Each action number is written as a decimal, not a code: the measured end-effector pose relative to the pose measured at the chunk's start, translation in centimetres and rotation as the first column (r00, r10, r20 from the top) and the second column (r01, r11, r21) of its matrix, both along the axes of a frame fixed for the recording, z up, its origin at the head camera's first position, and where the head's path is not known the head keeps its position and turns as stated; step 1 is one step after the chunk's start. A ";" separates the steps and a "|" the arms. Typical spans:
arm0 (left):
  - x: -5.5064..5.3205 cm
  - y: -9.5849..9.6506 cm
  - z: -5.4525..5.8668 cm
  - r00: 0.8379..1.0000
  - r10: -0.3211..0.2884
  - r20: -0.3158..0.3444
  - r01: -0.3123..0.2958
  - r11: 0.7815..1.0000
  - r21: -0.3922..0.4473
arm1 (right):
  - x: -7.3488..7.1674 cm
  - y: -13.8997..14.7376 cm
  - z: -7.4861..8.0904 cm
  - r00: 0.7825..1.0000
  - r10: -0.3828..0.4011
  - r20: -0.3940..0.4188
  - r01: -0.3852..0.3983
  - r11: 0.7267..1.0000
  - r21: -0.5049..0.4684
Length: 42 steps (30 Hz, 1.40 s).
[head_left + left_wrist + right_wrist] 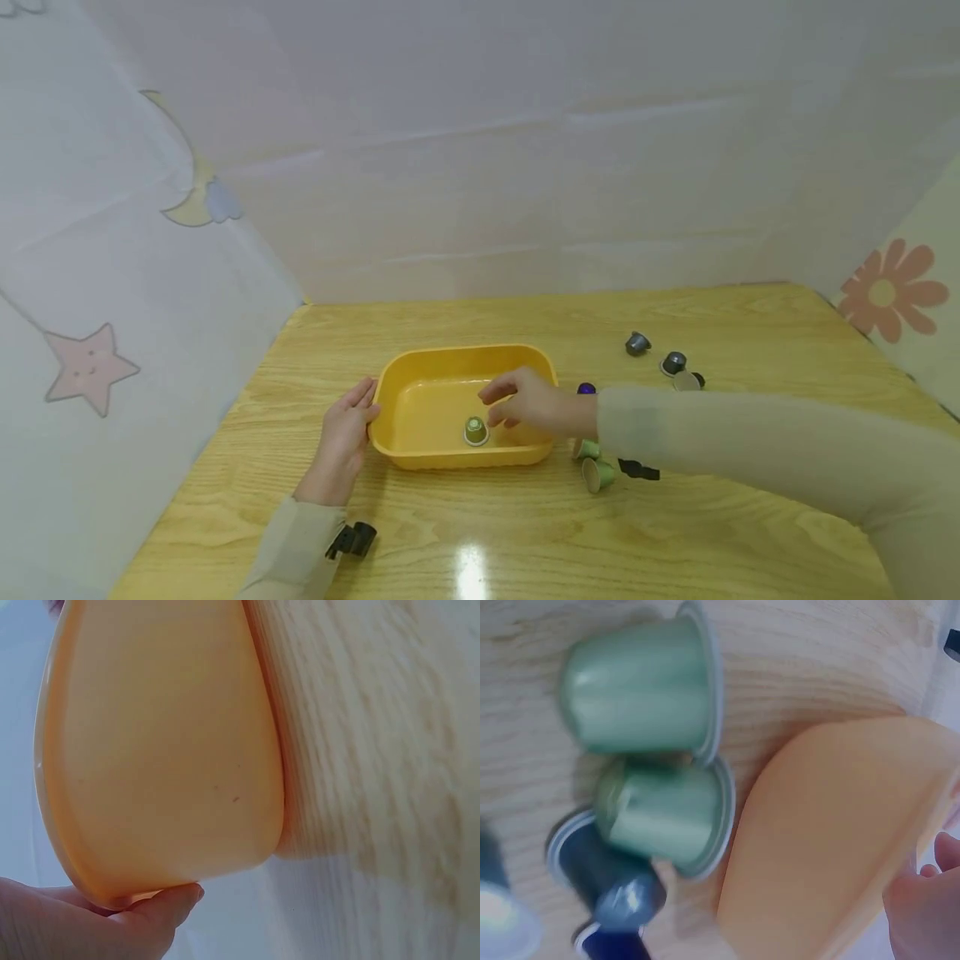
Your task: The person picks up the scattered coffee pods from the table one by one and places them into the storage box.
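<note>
A yellow plastic basin (427, 358) stands on the wooden table. My left hand (345, 437) holds its left end; in the left wrist view the thumb (161, 919) lies along the basin's rim (45, 787). Inside the basin a green coffee capsule (475, 429) rests with its rim down, near the front wall. My right hand (528, 400) reaches over the right side of the basin, fingers loosely bent, just to the right of that capsule. Nothing shows between those fingers. In the right wrist view only part of the right hand (930, 907) appears, beyond the basin's wall.
Green coffee capsules (597, 475) lie on the table just right of the basin, with a dark blue capsule (607, 866) against them. A purple capsule (587, 388) sits behind the right wrist. Grey capsules (637, 343) lie farther back right. Printed sheets (480, 167) wall the table.
</note>
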<state>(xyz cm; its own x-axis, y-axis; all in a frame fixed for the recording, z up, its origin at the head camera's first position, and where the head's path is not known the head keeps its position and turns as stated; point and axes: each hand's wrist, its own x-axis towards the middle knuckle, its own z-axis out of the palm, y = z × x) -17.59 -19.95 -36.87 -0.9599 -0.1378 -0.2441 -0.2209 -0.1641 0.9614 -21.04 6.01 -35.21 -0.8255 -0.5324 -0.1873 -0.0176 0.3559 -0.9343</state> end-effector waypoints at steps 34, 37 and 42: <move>0.0 -0.5 0.0 1.000 -0.009 -0.005 0.009 1.000 0.003 | -0.7 12.7 0.5 0.985 -0.166 -0.052 0.163 0.986 -0.045; 0.1 -0.6 0.0 1.000 -0.009 -0.007 0.009 1.000 0.002 | -0.4 13.2 0.5 0.985 -0.162 -0.056 0.158 0.986 -0.060; 0.0 -0.5 0.1 1.000 -0.006 -0.007 0.006 1.000 0.017 | 0.0 14.1 0.4 0.986 -0.143 -0.085 0.140 0.989 -0.045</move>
